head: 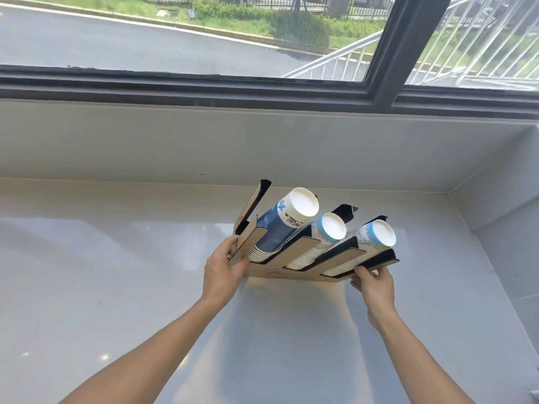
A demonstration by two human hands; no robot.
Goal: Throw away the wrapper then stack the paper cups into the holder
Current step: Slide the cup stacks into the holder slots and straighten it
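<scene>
White counter (116, 272); both hands (223, 268) (372, 287) grip holder (303, 258), seemingly tilted; cup stacks (287, 225) point toward window

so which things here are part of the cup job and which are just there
Part of the job:
- black and tan slotted cup holder
- three stacks of paper cups
- left hand, right hand, both gripping the holder

Just there:
- pale glossy countertop
- dark-framed window

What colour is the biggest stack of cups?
Mostly dark blue stack of cups, white near the top; head view.
</scene>
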